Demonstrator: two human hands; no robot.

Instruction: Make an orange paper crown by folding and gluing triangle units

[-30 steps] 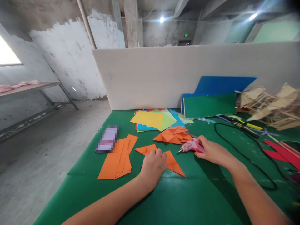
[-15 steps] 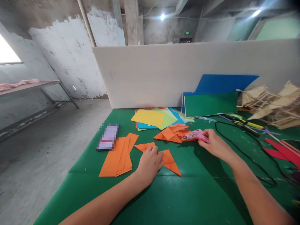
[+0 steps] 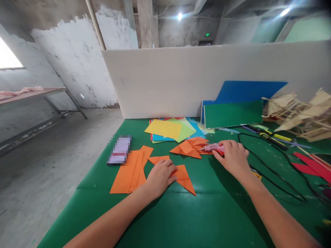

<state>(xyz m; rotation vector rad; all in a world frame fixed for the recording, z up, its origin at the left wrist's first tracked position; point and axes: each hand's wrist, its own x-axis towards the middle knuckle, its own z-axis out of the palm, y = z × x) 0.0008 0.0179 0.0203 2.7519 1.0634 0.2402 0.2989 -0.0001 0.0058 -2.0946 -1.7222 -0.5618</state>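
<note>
My left hand [image 3: 160, 176] lies curled over a folded orange paper piece [image 3: 185, 177] on the green tabletop, covering its middle. Its fingers press together on the paper, and pointed ends stick out on both sides. My right hand [image 3: 233, 158] is closed around a pink hot glue gun [image 3: 212, 147], whose metal tip points left. The tip is at the edge of a second folded orange paper shape [image 3: 190, 147]. Left of my left hand are flat orange paper strips [image 3: 126, 172], overlapping one another.
A phone [image 3: 120, 150] with a blurred screen lies by the strips. Coloured paper sheets [image 3: 162, 129] are stacked behind. Green [image 3: 232, 115] and blue boards [image 3: 252, 90] lean at the back. A black cable [image 3: 274, 181], red strips [image 3: 314, 167] and a wooden model [image 3: 297, 113] are on the right.
My right hand has come further over the glue gun, its fingers more bunched around it. My left hand and the folded paper under it have shifted slightly left.
</note>
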